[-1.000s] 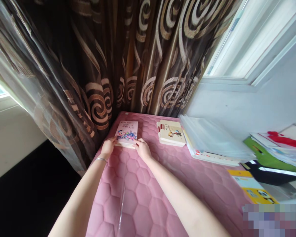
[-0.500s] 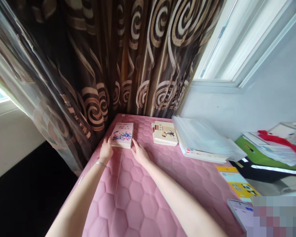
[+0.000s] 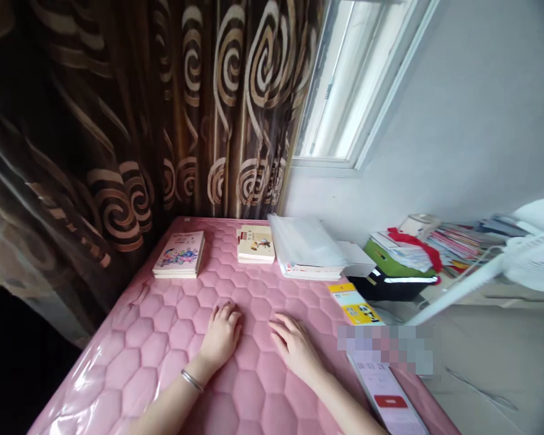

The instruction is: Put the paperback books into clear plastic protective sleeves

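My left hand (image 3: 222, 335) rests palm down on the pink quilted mattress (image 3: 163, 356), holding nothing. A silver bangle circles its wrist. My right hand (image 3: 294, 347) lies flat beside it with the fingers spread, also empty. Both hands are well in front of a colourful children's book (image 3: 179, 255), which is the nearest book and touches neither hand. To its right sit a cream book (image 3: 256, 244) and a stack of clear plastic folders on papers (image 3: 304, 246).
A swirl-patterned brown curtain (image 3: 194, 109) hangs behind the mattress, beside a bright window (image 3: 344, 90). A phone (image 3: 383, 393) lies near the right edge, past a yellow booklet (image 3: 354, 304). Further right are a green-and-black bag (image 3: 392, 279), stacked books and a white fan (image 3: 537, 260).
Both hands have left the colourful book and slid back toward me across the mattress. The view has also turned left, showing more of the room at right.
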A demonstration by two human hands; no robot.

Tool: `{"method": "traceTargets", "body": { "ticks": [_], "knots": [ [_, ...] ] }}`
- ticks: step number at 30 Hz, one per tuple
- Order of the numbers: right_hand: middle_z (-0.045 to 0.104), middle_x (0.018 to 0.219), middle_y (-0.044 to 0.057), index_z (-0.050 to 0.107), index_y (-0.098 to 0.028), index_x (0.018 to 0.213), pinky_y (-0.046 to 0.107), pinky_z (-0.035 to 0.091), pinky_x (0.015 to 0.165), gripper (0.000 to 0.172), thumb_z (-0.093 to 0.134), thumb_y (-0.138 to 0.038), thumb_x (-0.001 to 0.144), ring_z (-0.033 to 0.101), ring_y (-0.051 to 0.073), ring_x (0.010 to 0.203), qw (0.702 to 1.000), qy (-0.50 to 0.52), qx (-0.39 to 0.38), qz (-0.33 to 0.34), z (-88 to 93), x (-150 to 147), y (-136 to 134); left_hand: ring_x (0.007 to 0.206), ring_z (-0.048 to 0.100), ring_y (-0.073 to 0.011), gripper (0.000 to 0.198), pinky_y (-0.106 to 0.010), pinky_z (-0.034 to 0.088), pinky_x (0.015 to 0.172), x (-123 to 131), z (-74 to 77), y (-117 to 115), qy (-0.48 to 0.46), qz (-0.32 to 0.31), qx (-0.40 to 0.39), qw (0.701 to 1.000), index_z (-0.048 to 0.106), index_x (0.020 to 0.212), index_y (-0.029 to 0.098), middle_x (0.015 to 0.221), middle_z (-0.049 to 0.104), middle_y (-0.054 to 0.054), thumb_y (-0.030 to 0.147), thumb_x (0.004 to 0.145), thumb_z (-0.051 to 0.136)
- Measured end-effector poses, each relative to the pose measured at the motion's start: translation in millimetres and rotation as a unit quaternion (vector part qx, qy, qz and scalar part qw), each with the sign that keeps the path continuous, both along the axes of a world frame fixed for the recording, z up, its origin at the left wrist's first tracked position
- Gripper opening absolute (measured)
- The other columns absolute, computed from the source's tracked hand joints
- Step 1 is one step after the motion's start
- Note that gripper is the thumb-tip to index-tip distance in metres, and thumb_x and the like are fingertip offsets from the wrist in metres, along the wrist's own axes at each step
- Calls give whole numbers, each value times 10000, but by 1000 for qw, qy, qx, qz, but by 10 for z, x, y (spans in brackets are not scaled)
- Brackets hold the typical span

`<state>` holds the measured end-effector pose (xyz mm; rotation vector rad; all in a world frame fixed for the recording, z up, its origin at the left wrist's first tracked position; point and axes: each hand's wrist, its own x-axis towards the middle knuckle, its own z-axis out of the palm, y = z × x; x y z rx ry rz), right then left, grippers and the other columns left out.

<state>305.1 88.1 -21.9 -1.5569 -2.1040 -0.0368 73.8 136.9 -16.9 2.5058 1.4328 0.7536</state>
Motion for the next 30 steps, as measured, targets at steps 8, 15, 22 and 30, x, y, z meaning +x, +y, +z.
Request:
{"method": "traceTargets", "body": {
  "ticks": [8, 15, 22, 30],
  "knots": [
    [669, 1180, 88, 683, -214, 1149, 318, 527, 931, 310, 466, -174, 931, 656, 194, 1041, 999, 39, -16, 22, 267, 29, 459, 1172, 603, -268, 237, -509, 473, 1034, -67, -35, 61, -36, -10, 51, 998, 673, 1058, 228, 1247, 649, -107, 205, 871, 530],
    [407, 1483, 212, 470, -107, 1402, 422, 372, 1110, 543, 513, -98, 861, 430, 280, 1347, 995, -53, -43, -69, 466, -136, 1754, 1180, 599, -254, 228, -493, 477, 1039, -70, -55, 60, -42, -12, 45, 998, 675, 1046, 219, 1248, 653, -108, 197, 898, 503],
    [432, 1456, 254, 413, -121, 1433, 579, 343, 1065, 597, 417, -28, 842, 378, 342, 1375, 986, -67, -69, -134, 293, -168, 2409, 1187, 596, -253, 253, -512, 465, 1055, -70, -51, 44, -58, -7, 34, 998, 684, 1048, 233, 1241, 655, -99, 167, 878, 509],
    [563, 1320, 263, 557, -102, 1296, 497, 483, 953, 484, 388, 19, 858, 551, 317, 1200, 988, -102, -31, -111, 289, -81, 2259, 1169, 604, -258, 256, -534, 457, 1052, -55, -21, 25, -81, -3, 26, 996, 690, 1034, 233, 1218, 665, -100, 158, 866, 513]
  ]
}}
